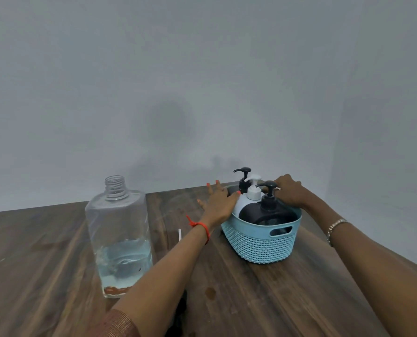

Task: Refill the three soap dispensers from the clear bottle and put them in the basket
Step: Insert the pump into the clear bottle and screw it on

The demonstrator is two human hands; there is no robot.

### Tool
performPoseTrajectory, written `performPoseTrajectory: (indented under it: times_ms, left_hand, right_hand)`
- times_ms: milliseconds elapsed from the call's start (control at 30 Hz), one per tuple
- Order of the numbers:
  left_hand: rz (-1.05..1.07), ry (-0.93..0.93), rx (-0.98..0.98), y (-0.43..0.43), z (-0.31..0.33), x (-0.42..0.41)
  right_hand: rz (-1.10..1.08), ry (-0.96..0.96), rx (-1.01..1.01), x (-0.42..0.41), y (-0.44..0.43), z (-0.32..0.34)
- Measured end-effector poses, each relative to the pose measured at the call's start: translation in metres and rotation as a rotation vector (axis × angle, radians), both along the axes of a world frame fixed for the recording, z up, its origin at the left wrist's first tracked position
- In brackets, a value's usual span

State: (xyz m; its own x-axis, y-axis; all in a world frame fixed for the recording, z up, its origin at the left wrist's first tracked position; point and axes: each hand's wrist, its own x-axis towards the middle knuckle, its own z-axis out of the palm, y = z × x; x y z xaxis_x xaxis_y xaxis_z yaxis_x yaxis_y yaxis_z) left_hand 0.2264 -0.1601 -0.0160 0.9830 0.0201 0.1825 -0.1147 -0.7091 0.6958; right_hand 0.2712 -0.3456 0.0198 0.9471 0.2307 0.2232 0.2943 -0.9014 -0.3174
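Three soap dispensers [267, 210] stand in the blue basket [261, 246], which I steady on the counter [226, 300], left hand [218, 203] spread flat against its side, right hand [291, 193] curled over its far rim, the uncapped clear bottle [118, 239] apart

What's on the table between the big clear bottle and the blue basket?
In the head view, a small white stick lies on the wooden table there, and the person's left forearm crosses the gap toward the basket.

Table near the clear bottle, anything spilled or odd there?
Yes: a small dark wet-looking spot on the table in front of the basket, and brownish residue at the base of the uncapped clear bottle.
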Motion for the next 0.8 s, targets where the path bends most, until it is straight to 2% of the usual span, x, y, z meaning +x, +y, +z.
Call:
performPoseTrajectory:
  times_ms: [100, 133, 233, 300, 400, 500, 567, 633, 700, 800]
  left_hand:
    - [-0.015, 0.009, -0.001, 0.002, 0.007, -0.010]
    - [-0.022, 0.004, -0.007, 0.003, 0.009, -0.015]
    - [-0.056, -0.010, 0.023, 0.012, 0.022, -0.034]
    - [-0.045, -0.031, 0.008, 0.019, 0.035, -0.049]
    - [-0.063, -0.093, -0.127, 0.031, 0.053, -0.080]
    - [-0.035, -0.269, -0.143, 0.047, 0.071, -0.113]
    - [-0.032, -0.416, -0.159, 0.060, 0.083, -0.138]
    - [-0.029, -0.583, -0.181, 0.076, 0.090, -0.164]
    - [-0.015, -0.685, -0.228, 0.094, 0.091, -0.188]
    - [0.071, -0.730, -0.268, 0.124, 0.082, -0.212]
  right_hand:
    - [-0.014, 0.032, -0.080, -0.001, -0.002, 0.006]
    - [-0.012, 0.000, -0.012, -0.003, -0.001, 0.010]
    - [-0.040, -0.182, 0.409, -0.020, 0.007, 0.028]
    - [-0.052, -0.343, 0.556, -0.038, 0.019, 0.042]
    - [0.043, -0.529, 0.608, -0.067, 0.046, 0.057]
    - [0.191, -0.558, 0.583, -0.100, 0.081, 0.054]
    - [0.252, -0.513, 0.547, -0.126, 0.107, 0.044]
    - [0.256, -0.374, 0.474, -0.148, 0.127, 0.028]
    - [0.234, -0.114, 0.391, -0.171, 0.143, 0.010]
    - [0.200, 0.224, 0.172, -0.200, 0.162, -0.016]
